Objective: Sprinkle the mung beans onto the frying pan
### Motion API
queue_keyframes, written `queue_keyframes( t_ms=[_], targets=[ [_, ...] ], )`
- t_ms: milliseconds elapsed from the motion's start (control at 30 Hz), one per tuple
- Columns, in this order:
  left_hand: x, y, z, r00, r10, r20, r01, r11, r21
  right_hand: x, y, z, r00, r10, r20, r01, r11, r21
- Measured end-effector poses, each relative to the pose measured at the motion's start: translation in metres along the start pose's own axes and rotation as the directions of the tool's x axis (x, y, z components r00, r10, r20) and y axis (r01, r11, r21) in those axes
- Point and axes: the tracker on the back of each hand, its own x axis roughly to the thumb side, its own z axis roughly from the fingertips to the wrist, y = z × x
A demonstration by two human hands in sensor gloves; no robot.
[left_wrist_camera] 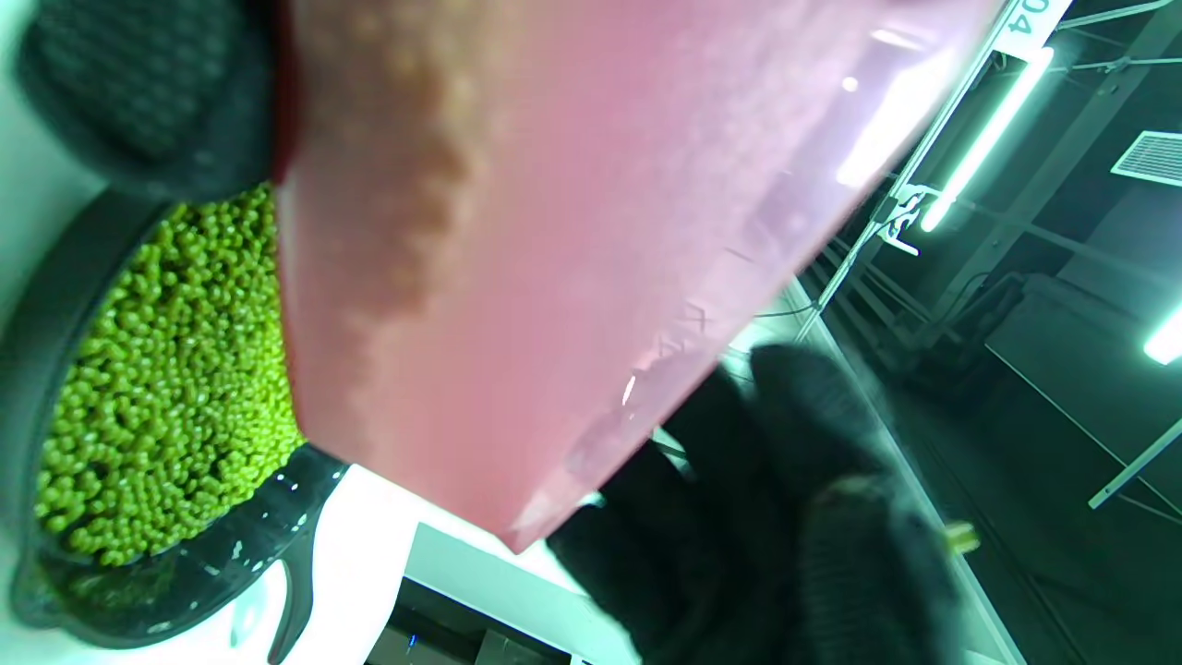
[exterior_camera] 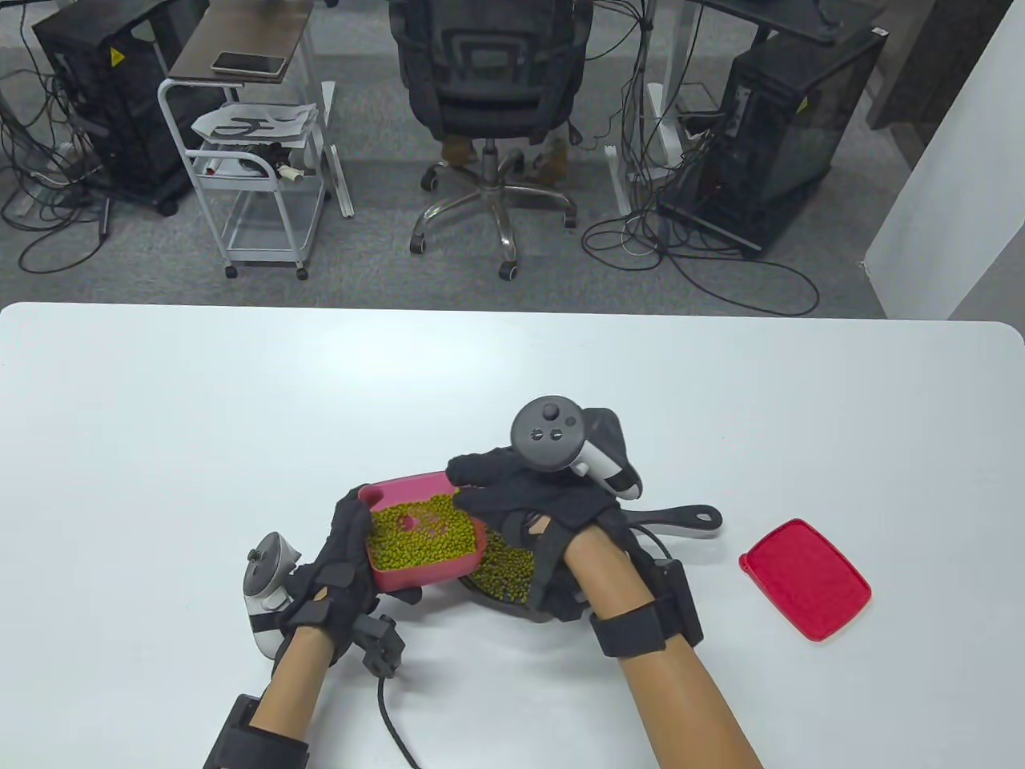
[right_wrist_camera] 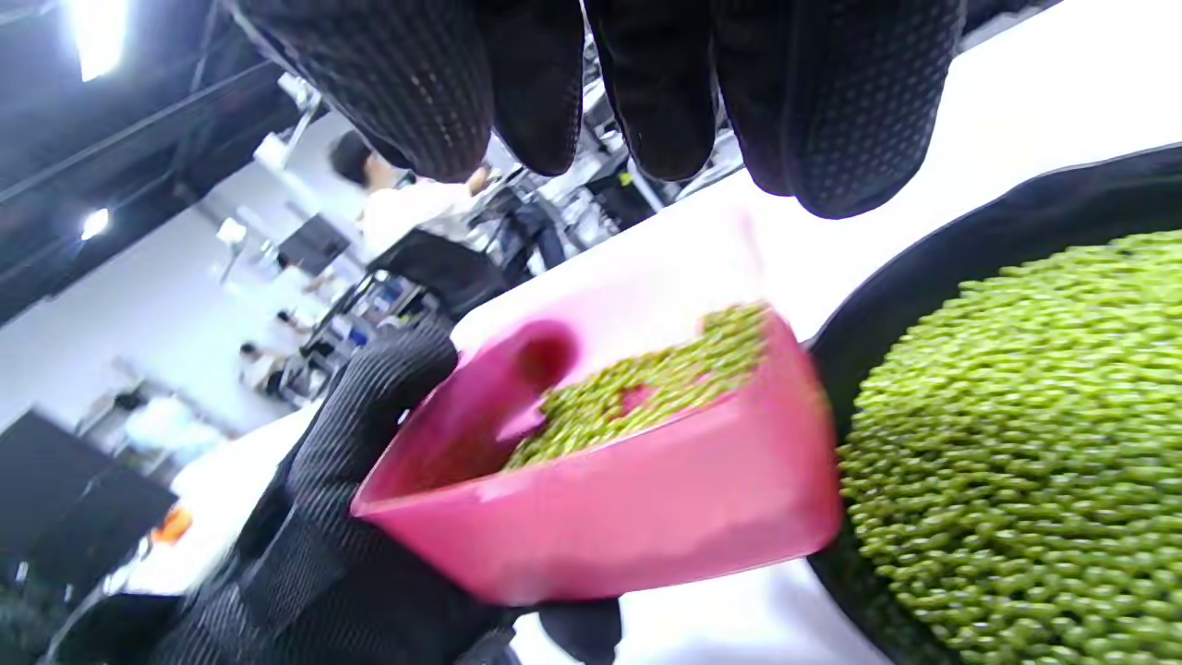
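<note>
My left hand [exterior_camera: 344,561] grips a pink container [exterior_camera: 416,489] of green mung beans [exterior_camera: 420,533] and holds it tilted over the left edge of a black frying pan [exterior_camera: 681,517]. The pan holds a layer of mung beans [exterior_camera: 504,573]; they also show in the right wrist view [right_wrist_camera: 1025,434] and the left wrist view [left_wrist_camera: 157,397]. My right hand [exterior_camera: 512,497] hovers above the container's far right corner, fingers [right_wrist_camera: 646,83] hanging down over it. I cannot tell whether they hold any beans. The container's underside [left_wrist_camera: 572,231] fills the left wrist view.
A red lid [exterior_camera: 805,578] lies on the white table [exterior_camera: 240,400] to the right of the pan's handle. A black cable [exterior_camera: 392,713] runs from the left glove toward the front edge. An office chair stands beyond the table's far edge.
</note>
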Motion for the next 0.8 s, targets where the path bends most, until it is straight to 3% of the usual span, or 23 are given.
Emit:
queue_keyframes(
  t_ms=[100, 167, 233, 567, 800],
  targets=[
    [0.0, -0.004, 0.002, 1.0, -0.012, 0.002, 0.012, 1.0, -0.012, 0.022, 0.021, -0.007, 0.991, 0.136, -0.005, -0.135, 0.989, 0.061],
    [0.0, -0.007, 0.003, 1.0, -0.019, 0.005, 0.019, 1.0, -0.019, 0.029, 0.04, -0.019, 0.959, 0.274, -0.068, -0.261, 0.952, 0.16],
    [0.0, -0.009, 0.004, 0.999, -0.053, 0.005, 0.054, 0.998, -0.023, 0.03, 0.055, -0.029, 0.933, 0.339, -0.118, -0.297, 0.913, 0.28],
    [-0.005, -0.016, 0.006, 0.998, -0.034, 0.047, 0.033, 0.999, 0.023, 0.025, 0.072, -0.053, 0.937, 0.307, -0.169, -0.244, 0.918, 0.312],
    [-0.008, -0.018, 0.006, 0.999, 0.007, 0.054, -0.008, 1.0, 0.023, 0.029, 0.077, -0.058, 0.956, 0.267, -0.118, -0.238, 0.947, 0.216]
  ],
)
